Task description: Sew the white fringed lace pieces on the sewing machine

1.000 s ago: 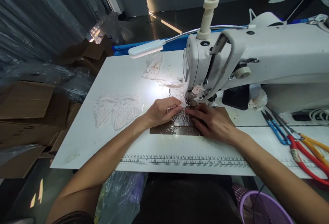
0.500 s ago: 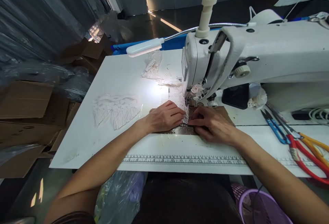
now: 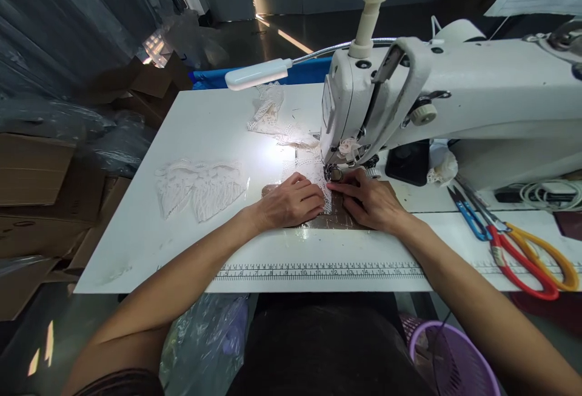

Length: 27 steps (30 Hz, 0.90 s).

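Note:
Under the needle area of a white sewing machine (image 3: 348,105) lies a strip of white lace (image 3: 313,168), running toward me over a brown plate (image 3: 341,219). My left hand (image 3: 293,201) rests palm down on the lace's left side, its fingers lying over it, slightly bent. On the other side, my right hand (image 3: 370,201) pinches the lace's right edge between thumb and forefinger, close beside the presser foot (image 3: 334,173). The fingertips of my left hand are partly hidden. More lace (image 3: 268,111) trails behind on the table.
A separate white lace piece (image 3: 200,188) lies at the left of the white table (image 3: 136,232). A lamp (image 3: 259,74) lights the work. Red-handled scissors (image 3: 522,262) and blue snips (image 3: 473,220) lie right. A printed ruler (image 3: 318,272) runs along the front; cardboard boxes (image 3: 31,171) stand left.
My right hand has moved forward along the lace, nearer the presser foot. The left hand stays on the lace. The whole view has shifted slightly.

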Each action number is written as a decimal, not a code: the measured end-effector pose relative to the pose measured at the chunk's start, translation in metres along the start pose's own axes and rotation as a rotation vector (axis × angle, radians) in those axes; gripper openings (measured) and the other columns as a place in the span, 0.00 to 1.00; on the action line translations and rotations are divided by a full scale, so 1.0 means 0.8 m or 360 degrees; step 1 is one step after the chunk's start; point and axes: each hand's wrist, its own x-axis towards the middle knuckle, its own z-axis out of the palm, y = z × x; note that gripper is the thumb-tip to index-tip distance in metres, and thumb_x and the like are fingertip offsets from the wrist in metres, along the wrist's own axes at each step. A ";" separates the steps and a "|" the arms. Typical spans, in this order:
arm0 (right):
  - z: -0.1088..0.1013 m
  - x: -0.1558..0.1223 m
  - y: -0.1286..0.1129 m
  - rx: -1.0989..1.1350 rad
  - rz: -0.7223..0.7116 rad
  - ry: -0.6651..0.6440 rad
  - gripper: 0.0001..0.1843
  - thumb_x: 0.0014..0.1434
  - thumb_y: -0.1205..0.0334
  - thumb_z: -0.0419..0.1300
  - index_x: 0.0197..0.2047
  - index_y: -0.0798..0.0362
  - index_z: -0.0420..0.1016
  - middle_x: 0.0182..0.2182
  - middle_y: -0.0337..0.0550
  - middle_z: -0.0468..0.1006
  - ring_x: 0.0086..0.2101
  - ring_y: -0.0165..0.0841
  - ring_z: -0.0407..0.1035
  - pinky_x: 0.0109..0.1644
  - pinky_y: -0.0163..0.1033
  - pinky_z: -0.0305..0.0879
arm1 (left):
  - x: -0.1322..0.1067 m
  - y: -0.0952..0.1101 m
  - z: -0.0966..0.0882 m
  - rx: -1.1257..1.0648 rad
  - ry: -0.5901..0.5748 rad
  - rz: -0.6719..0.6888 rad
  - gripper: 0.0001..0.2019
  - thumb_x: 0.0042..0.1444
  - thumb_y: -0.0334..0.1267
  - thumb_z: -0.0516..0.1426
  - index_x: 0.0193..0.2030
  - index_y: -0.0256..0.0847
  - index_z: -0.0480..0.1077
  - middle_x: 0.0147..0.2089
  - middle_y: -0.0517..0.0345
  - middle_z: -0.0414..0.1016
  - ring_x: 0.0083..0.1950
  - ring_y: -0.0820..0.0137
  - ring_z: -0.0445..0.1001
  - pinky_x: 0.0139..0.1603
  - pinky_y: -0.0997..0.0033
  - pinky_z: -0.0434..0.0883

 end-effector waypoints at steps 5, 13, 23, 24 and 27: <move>0.000 -0.001 0.002 0.0044 -0.0022 -0.0006 0.21 0.63 0.68 0.52 0.56 0.50 0.77 0.45 0.52 0.71 0.40 0.39 0.69 0.42 0.43 0.69 | 0.001 0.000 -0.001 0.0060 0.0053 0.0019 0.07 0.66 0.34 0.55 0.36 0.39 0.73 0.41 0.57 0.79 0.35 0.72 0.73 0.46 0.62 0.69; 0.001 -0.002 0.003 0.0033 -0.0001 -0.0022 0.21 0.63 0.67 0.53 0.56 0.50 0.77 0.47 0.52 0.70 0.38 0.38 0.68 0.43 0.44 0.68 | 0.003 0.000 -0.003 0.0065 -0.0050 0.0046 0.09 0.66 0.33 0.54 0.35 0.39 0.73 0.40 0.57 0.80 0.35 0.72 0.73 0.41 0.67 0.70; -0.007 -0.004 0.003 -0.0041 -0.0091 -0.0144 0.20 0.63 0.64 0.54 0.55 0.43 0.78 0.44 0.50 0.73 0.41 0.41 0.69 0.41 0.43 0.66 | 0.000 0.007 -0.013 -0.0074 -0.0196 0.0024 0.09 0.60 0.36 0.54 0.40 0.37 0.76 0.42 0.52 0.79 0.39 0.66 0.76 0.46 0.62 0.72; -0.008 -0.005 0.002 -0.0060 -0.0081 -0.0159 0.21 0.63 0.64 0.55 0.56 0.43 0.78 0.45 0.50 0.73 0.41 0.41 0.69 0.41 0.43 0.66 | 0.000 0.006 -0.013 -0.0086 -0.0190 0.0009 0.10 0.60 0.36 0.54 0.39 0.37 0.77 0.42 0.53 0.79 0.39 0.66 0.76 0.48 0.61 0.72; -0.009 -0.005 -0.002 -0.0153 -0.0055 -0.0201 0.22 0.63 0.64 0.54 0.58 0.43 0.76 0.48 0.51 0.74 0.41 0.41 0.70 0.38 0.41 0.64 | 0.001 0.003 -0.011 -0.0128 -0.0160 -0.0018 0.10 0.57 0.37 0.55 0.38 0.38 0.77 0.41 0.54 0.79 0.37 0.67 0.75 0.55 0.58 0.70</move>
